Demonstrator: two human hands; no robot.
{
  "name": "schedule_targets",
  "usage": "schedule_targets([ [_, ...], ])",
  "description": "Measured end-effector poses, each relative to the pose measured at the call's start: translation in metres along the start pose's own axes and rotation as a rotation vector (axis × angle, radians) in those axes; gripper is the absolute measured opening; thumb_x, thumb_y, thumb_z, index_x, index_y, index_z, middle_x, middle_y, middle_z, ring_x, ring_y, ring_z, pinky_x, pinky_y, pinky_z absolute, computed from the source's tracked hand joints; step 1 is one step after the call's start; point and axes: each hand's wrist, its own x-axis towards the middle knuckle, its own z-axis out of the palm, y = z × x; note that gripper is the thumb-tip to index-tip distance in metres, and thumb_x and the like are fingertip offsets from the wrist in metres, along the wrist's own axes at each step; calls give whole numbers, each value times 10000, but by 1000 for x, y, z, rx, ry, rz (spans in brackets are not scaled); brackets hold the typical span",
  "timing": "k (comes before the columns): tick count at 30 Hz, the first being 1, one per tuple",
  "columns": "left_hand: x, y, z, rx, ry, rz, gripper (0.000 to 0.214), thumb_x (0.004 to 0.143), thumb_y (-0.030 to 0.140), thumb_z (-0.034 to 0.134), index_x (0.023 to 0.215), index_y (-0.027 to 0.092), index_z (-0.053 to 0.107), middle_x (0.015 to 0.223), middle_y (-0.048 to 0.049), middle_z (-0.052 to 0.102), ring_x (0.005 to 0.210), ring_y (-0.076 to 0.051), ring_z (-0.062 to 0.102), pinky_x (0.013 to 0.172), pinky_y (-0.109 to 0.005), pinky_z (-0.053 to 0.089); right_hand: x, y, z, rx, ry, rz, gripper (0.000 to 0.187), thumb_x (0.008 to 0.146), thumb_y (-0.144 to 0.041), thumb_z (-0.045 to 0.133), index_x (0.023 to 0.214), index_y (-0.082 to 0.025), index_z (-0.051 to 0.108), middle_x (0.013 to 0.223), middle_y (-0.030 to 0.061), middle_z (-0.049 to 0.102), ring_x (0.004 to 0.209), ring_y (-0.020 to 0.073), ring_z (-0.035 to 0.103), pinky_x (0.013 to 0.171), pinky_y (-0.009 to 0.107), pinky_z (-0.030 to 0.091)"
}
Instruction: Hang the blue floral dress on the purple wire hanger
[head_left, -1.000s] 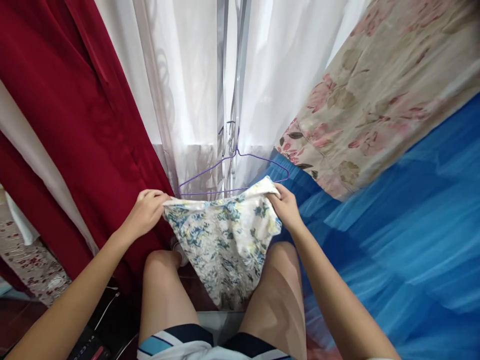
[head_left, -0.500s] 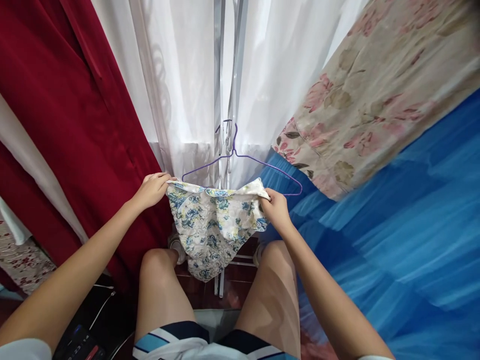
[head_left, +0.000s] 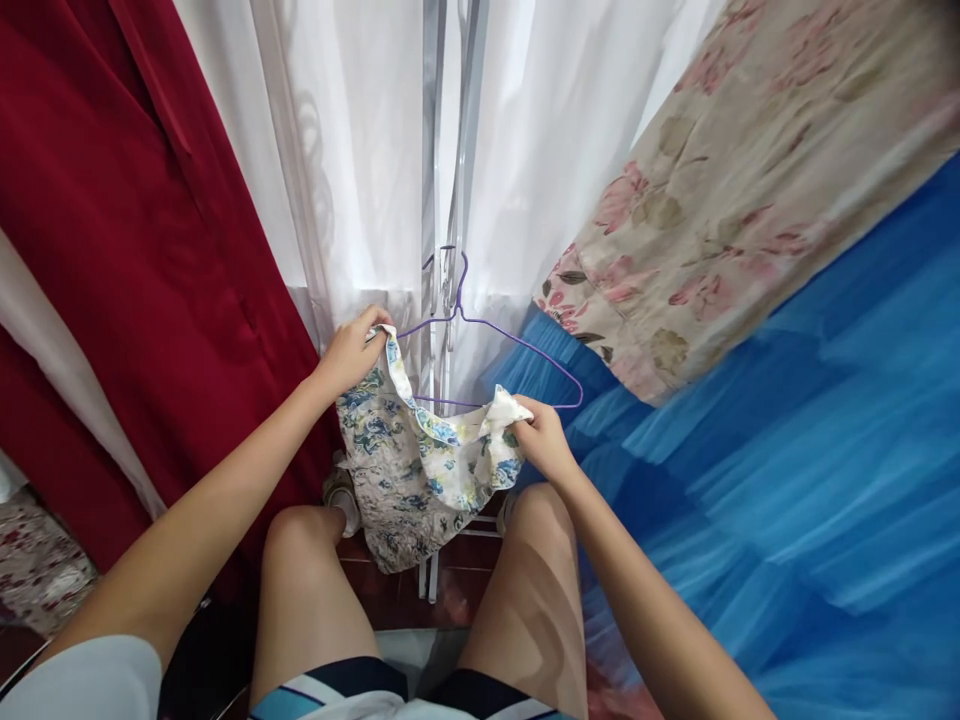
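Observation:
My left hand [head_left: 352, 350] is closed on one top corner of a small white garment with a blue and yellow flower print [head_left: 409, 470], lifted up against the left shoulder of a purple wire hanger [head_left: 499, 335]. My right hand [head_left: 541, 438] pinches the garment's other corner lower down, just under the hanger's bottom bar. The cloth sags between both hands and hangs down in front of my knees. The hanger's hook rests on a grey metal rack pole [head_left: 442, 200].
A dark red garment [head_left: 127, 230] hangs at the left, white sheer cloth [head_left: 360, 150] behind the hanger, a beige flowered cloth [head_left: 750, 170] and blue fabric [head_left: 787, 470] at the right. My bare knees [head_left: 300, 540] are below, over a reddish floor.
My left hand has risen with its corner to the hanger's left shoulder. My right hand has dropped slightly, and the cloth, stretched flat before, now sags between them.

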Motion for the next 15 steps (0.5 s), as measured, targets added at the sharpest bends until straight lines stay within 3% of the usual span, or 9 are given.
schedule_targets([
  [2, -3, -1, 6, -16, 71, -35, 151, 862, 264, 523, 891, 179, 645, 855, -17, 675, 844, -184, 620, 780, -264, 434, -3, -1, -7, 3, 185, -59, 392, 738, -170, 448, 1023, -170, 718, 936, 61, 712, 902, 233, 635, 781, 315, 487],
  [4, -8, -6, 9, -102, 91, -127, 169, 834, 312, 571, 797, 165, 647, 748, -7, 633, 742, -166, 585, 686, -248, 415, -1, 1, -18, 0, 421, -98, 577, 749, -176, 493, 1313, -174, 614, 1189, 107, 677, 1095, 267, 610, 906, 367, 481],
  [6, -13, -13, 8, -232, 53, -244, 190, 789, 345, 626, 772, 157, 652, 703, 0, 610, 673, -148, 551, 620, -237, 393, 7, 5, -34, -20, 509, -65, 689, 757, -194, 556, 1443, -156, 501, 1228, 133, 664, 1044, 271, 633, 867, 383, 503],
  [8, -13, -18, 2, -355, 10, -351, 212, 735, 356, 682, 789, 152, 657, 695, 2, 611, 641, -137, 538, 585, -229, 383, 19, 8, -57, -42, 360, 7, 643, 758, -218, 613, 1391, -120, 562, 1080, 122, 721, 861, 254, 663, 745, 361, 520],
  [10, -9, -23, -9, -428, 16, -426, 250, 675, 343, 733, 818, 155, 650, 722, 3, 627, 643, -134, 550, 579, -224, 393, 29, 7, -83, -45, 78, 75, 456, 759, -269, 674, 1181, -102, 713, 887, 83, 747, 717, 231, 651, 636, 323, 500],
  [13, 0, -30, -26, -509, -9, -514, 320, 601, 302, 778, 844, 170, 617, 790, 1, 648, 649, -131, 574, 573, -221, 409, 32, -4, -114, 74, -282, 225, 301, 735, -376, 769, 884, -115, 785, 774, 78, 749, 632, 223, 651, 551, 301, 477],
  [15, 5, -34, -30, -526, -57, -532, 331, 575, 282, 785, 833, 173, 610, 785, 2, 649, 630, -123, 565, 555, -213, 395, 27, -11, -119, 184, -199, 263, 314, 688, -425, 825, 753, -123, 774, 703, 95, 738, 574, 227, 648, 503, 312, 475],
])
